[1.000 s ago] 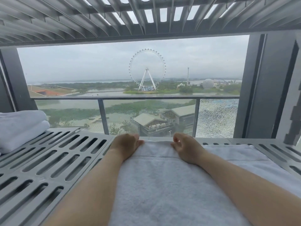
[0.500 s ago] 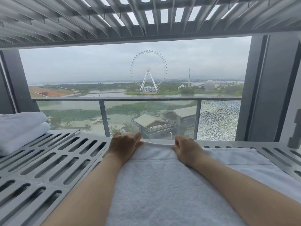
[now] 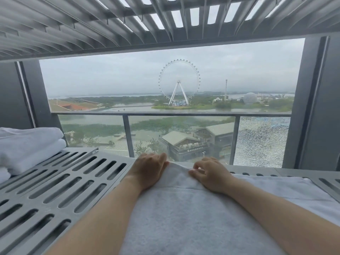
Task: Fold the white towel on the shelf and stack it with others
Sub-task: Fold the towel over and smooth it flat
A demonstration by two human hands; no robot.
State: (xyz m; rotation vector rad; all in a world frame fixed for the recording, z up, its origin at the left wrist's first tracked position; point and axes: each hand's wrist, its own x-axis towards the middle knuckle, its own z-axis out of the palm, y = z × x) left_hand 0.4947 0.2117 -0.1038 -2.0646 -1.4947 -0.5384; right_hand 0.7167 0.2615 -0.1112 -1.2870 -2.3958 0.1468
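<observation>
A white towel (image 3: 187,214) lies spread on the grey slotted shelf (image 3: 60,183), running from the near edge to the far edge. My left hand (image 3: 149,169) rests at the towel's far left part with its fingers curled over the far edge. My right hand (image 3: 209,173) pinches the same far edge just to the right, lifting it slightly into a small ridge between the hands. Both forearms lie over the towel. A stack of folded white towels (image 3: 27,146) sits at the far left of the shelf.
Another slotted shelf (image 3: 128,23) hangs close overhead. Behind the shelf is a glass wall with a railing (image 3: 165,113). Dark pillars stand on the left (image 3: 22,94) and right (image 3: 316,100). Bare slotted shelf lies between the stack and the towel.
Both hands have moved a little closer together along the towel's far edge, and the right fingers have closed into a pinch that raises the edge.
</observation>
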